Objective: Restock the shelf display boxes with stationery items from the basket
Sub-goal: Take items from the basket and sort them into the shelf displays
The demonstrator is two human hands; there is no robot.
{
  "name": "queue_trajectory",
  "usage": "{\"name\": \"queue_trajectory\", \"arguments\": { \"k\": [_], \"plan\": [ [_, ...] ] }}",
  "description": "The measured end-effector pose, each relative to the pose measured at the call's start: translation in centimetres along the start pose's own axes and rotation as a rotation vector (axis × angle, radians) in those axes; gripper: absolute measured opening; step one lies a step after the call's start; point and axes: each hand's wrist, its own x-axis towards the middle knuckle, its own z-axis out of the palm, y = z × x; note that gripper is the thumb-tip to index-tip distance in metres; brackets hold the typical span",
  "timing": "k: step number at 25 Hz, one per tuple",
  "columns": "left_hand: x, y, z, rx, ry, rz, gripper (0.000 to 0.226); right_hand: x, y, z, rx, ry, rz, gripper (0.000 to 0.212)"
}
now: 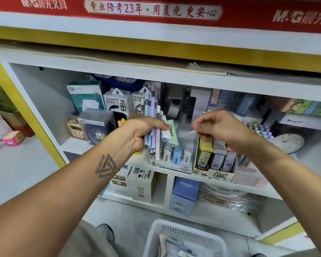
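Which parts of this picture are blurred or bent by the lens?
Head view: the wide lens bows the red banner and the shelf edges; the left hand, its bundle of pens and the right hand look soft; the shelf's back is dim; the white basket is cropped.

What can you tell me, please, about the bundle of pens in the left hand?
The pens are a handful of slim sticks in pastel lilac, pale blue, white and grey, plastic by the look. They stand roughly upright, tips rising above the left hand, which grips them round the middle. Small green and white packs are pinched alongside them. They hang in front of the shelf, just above the display box marked 2B.
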Motion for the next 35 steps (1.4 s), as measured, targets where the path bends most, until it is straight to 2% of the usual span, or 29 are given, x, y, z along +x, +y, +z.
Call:
{"name": "queue_trajectory", "arguments": {
  "k": [2,4,7,10,13,16,22,26,29,31,32,33,35],
  "plan": [
    [0.1,-0.1,-0.2,0.027,0.03,0.002,0.044,0.3,0.0,-0.4,-0.355,0.006,-0.072,0.008],
    [0.1,0.0,-0.4,0.04,0.053,0.008,0.047,0.6,-0.3,-0.7,-0.582,0.031,-0.116,0.012],
    [0.2,0.0,-0.5,0.052,0.061,0.009,0.061,0.8,-0.6,-0.6,-0.679,0.092,-0.168,0.014],
    [0.3,-0.1,-0.4,0.058,0.072,0.019,0.063,1.0,-0.1,0.4,-0.843,0.077,-0.234,0.019],
    [0.6,-0.3,-0.3,0.066,0.075,0.023,0.071,1.4,0.5,2.0,-1.014,0.052,-0.258,0.01],
    [0.8,-0.4,-0.3,0.07,0.084,0.026,0.07,1.6,1.0,3.4,-1.055,0.029,-0.315,0.013],
    [0.8,-0.6,-0.5,0.059,0.078,0.017,0.056,1.7,1.0,3.6,-1.056,-0.019,-0.299,0.025],
    [0.6,-0.7,-0.3,0.074,0.077,0.017,0.055,1.7,1.5,3.7,-1.072,0.005,-0.294,0.017],
    [0.5,-0.8,-0.3,0.07,0.086,0.028,0.046,1.5,1.8,4.2,-1.1,-0.067,-0.274,0.013],
    [0.6,-0.8,-0.2,0.047,0.083,0.032,0.043,1.5,1.6,4.3,-1.03,-0.025,-0.297,0.02],
    [0.5,-0.7,-0.2,0.04,0.076,0.032,0.043,1.5,1.1,4.3,-0.864,0.018,-0.266,0.022],
    [0.5,-0.7,0.0,0.038,0.071,0.034,0.042,1.3,0.5,4.2,-0.602,0.038,-0.181,0.02],
    [0.4,-0.6,0.4,0.031,0.064,0.047,0.034,0.7,-0.7,4.2,0.018,-0.071,0.033,0.015]
  ]
}}
